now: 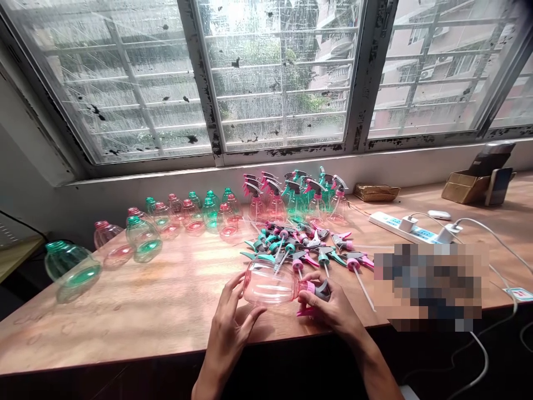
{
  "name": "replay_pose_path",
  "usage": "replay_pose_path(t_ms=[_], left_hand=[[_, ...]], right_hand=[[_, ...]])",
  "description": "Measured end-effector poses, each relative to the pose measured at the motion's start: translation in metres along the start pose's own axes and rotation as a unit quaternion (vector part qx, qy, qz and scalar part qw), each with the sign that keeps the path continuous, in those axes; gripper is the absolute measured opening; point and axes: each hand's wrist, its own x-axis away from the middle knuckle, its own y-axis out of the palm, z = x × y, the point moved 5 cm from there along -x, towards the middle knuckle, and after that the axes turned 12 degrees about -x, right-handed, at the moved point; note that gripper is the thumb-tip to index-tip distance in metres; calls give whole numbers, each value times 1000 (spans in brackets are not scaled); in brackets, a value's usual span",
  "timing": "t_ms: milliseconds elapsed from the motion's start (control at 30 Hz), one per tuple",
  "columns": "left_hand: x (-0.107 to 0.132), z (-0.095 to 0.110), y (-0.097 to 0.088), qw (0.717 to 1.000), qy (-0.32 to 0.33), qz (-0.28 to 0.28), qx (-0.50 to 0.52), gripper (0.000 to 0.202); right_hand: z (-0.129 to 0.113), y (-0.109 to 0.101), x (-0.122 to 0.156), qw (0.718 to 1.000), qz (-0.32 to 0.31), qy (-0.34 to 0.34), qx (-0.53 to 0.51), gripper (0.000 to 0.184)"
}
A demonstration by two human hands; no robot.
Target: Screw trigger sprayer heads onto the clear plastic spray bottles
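A clear pink spray bottle (270,286) lies sideways between my hands, above the front of the table. My left hand (233,314) cups its base, with the fingers behind it and the thumb spread below. At the neck, my right hand (327,303) is closed around the pink collar and the grey-and-pink trigger sprayer (320,290). Just beyond the bottle is a pile of loose trigger sprayers (300,244) in pink, green and grey, some with white dip tubes. One pink sprayer (355,262) points its tube toward the table's front edge.
Several bottles with sprayers fitted (295,203) stand upright by the window wall. Open-necked pink and green bottles (191,215) extend to the left, with a green one (73,269) nearest the left edge. A power strip (410,229) with cables, a cardboard box (466,188) and a blurred patch are at right.
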Motion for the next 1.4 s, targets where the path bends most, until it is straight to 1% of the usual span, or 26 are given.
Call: replay_pose_path(t_ms=[67,167,233,367,533,633,767,967,1067,1267,1333,1400], left_hand=[[0,0,-1,1000,-10,-9,5,55],[3,-6,1,999,-29,-8,31,41],[4,-9,3,999,-25,4,41,37],[3,-11,6,999,-19,1,43,45],[1,-4,1,999,-25,-23,36,54],[2,-6,2,997,-38,-35,59,51],[5,-13,4,997,-39,-10,61,39],[4,-9,3,1000,-10,11,23,45],[4,-11,5,999,-37,-9,24,44],[10,-17,8,983,-129,-48,120,45],[10,-17,6,977,-147,-52,146,40],[9,-16,4,974,-152,-46,163,35]], right_hand=[[2,0,0,1000,1,11,2,51],[4,0,-1,1000,3,17,-4,51],[2,0,-2,1000,1,3,-3,49],[0,-1,-2,1000,-1,-17,3,46],[3,-1,-2,1000,7,1,6,50],[4,-1,-3,1000,8,3,10,50],[5,-1,-3,1000,13,5,1,50],[5,-1,-2,1000,4,12,-12,51],[4,-1,-2,1000,3,5,-3,51],[5,-1,-2,1000,4,4,7,50],[4,-1,-3,1000,5,3,6,50],[4,-1,-3,1000,7,3,4,50]])
